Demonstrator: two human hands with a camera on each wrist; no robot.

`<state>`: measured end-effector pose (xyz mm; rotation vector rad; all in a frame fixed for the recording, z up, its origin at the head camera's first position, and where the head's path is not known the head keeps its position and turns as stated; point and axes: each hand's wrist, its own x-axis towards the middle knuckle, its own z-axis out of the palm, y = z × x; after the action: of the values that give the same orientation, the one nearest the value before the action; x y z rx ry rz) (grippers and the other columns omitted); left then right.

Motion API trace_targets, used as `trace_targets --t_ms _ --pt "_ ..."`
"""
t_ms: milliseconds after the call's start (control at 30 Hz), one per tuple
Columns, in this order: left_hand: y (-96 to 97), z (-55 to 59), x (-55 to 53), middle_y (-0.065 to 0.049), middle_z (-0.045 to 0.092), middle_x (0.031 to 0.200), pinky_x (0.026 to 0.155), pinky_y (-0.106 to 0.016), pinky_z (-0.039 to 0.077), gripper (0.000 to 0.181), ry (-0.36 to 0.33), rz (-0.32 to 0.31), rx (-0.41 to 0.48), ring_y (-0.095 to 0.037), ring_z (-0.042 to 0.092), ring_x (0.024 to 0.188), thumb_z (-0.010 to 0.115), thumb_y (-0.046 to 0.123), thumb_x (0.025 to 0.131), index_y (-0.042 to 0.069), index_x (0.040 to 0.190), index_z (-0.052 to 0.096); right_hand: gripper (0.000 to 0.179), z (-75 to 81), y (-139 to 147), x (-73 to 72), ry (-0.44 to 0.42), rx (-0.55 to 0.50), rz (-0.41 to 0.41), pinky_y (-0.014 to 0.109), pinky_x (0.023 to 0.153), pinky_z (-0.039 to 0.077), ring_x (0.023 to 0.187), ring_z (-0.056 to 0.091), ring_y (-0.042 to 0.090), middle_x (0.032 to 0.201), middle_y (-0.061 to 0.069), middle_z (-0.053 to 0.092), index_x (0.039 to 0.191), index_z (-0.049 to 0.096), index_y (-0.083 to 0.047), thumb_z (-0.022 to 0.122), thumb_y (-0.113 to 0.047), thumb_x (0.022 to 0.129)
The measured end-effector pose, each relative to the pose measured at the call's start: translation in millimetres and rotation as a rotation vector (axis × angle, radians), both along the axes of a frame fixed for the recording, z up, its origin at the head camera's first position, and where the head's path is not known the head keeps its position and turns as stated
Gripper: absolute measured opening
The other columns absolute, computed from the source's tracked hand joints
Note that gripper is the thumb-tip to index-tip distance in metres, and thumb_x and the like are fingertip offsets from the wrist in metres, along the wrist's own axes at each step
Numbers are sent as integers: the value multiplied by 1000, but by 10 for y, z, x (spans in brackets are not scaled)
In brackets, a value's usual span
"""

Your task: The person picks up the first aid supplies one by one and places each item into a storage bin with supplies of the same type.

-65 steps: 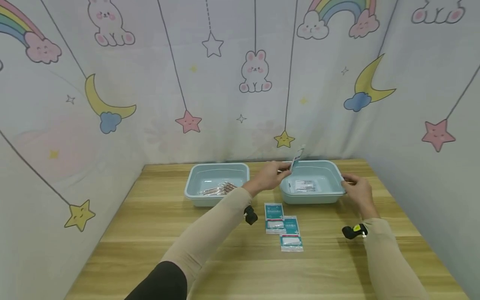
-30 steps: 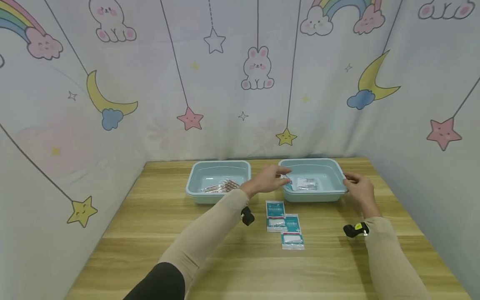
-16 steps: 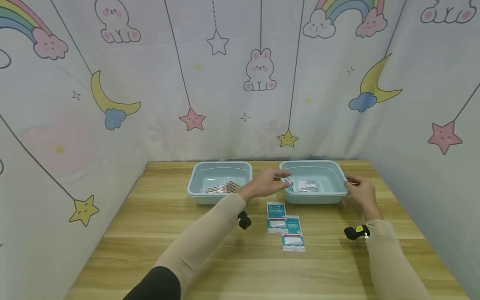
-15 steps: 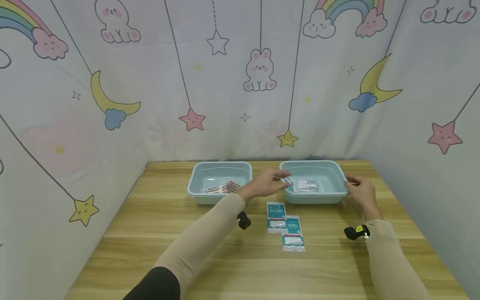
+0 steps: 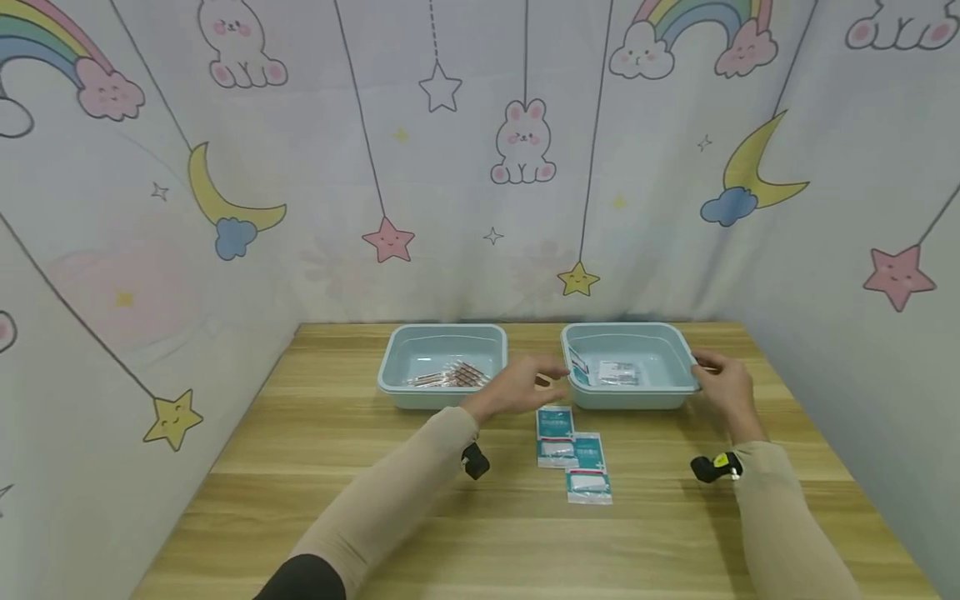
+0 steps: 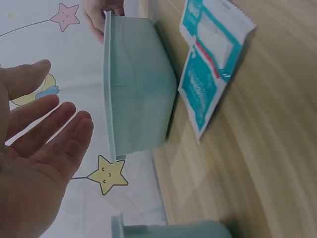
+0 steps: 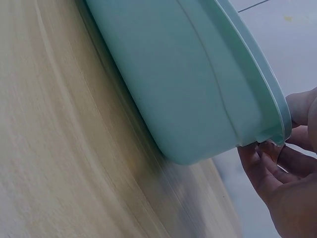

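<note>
My right hand (image 5: 726, 390) grips the right-hand rim of a pale blue plastic basin (image 5: 632, 401), thumb on top and fingers curled below the lip in the right wrist view. Just left of that basin is my left hand (image 5: 519, 387), its fingers loosely extended and nothing in them; the left wrist view shows its bare palm (image 6: 34, 183). Inside the basin, a teal-and-white packet (image 5: 578, 367) leans against the left wall, and a flat clear-and-white packet (image 5: 618, 373) lies on the bottom. On the table, two overlapping teal-and-white sealed packets (image 5: 555, 423) lie in front of the basin.
A second pale blue basin (image 5: 420, 401) stands to the left, holding several thin brown sticks in clear wrap (image 5: 450, 377). Behind both basins hangs a printed curtain (image 5: 450, 292), close to the back edge of the wooden table (image 5: 420, 533).
My left hand has lowered a teal-and-white packet into the right basin, let go of it and drawn back left over the rim. My right hand keeps its hold on the basin.
</note>
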<state>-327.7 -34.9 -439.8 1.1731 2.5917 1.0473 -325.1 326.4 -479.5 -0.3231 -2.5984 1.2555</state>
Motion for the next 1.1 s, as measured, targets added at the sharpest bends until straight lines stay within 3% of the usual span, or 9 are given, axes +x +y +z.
trace_targets --t_ms 267,533,733,867,967,1100 --pt "-43 -169 66 -12 65 128 94 -31 54 42 -46 -3 -41 -22 63 116 69 24 92 2 127 63 40 3 -37 22 4 -7 5 8 63 44 101 59 20 125 23 62 132 60 -1 55 -17 95" --pt "-82 -303 98 -7 67 125 97 -32 51 46 24 -12 -146 -19 63 115 75 27 87 6 126 65 40 13 -72 25 18 26 22 8 62 43 100 59 23 123 24 64 130 60 0 54 -18 95" --pt "-85 -369 121 -5 69 120 86 -21 53 45 55 -8 -174 -17 66 107 79 26 83 7 122 68 39 15 -95 31 35 25 23 8 61 44 83 55 2 120 24 65 128 62 1 57 -17 94" --pt "-86 -410 126 -4 68 122 85 -22 54 46 59 -15 -173 -18 66 108 80 27 81 7 121 69 38 3 -97 24 54 30 29 8 62 44 78 50 -6 118 24 66 128 62 1 58 -17 94" --pt "-87 -430 133 -4 68 123 85 -23 55 45 57 -19 -162 -16 65 108 80 27 81 7 121 69 39 7 -116 31 50 29 31 9 61 44 83 55 2 118 24 65 128 62 1 58 -17 94" --pt "-83 -453 139 -3 67 124 84 -21 54 45 61 -16 -159 -12 64 108 80 27 81 8 121 69 40 13 -136 40 24 27 27 10 61 45 96 61 22 121 24 64 129 61 1 57 -18 95"
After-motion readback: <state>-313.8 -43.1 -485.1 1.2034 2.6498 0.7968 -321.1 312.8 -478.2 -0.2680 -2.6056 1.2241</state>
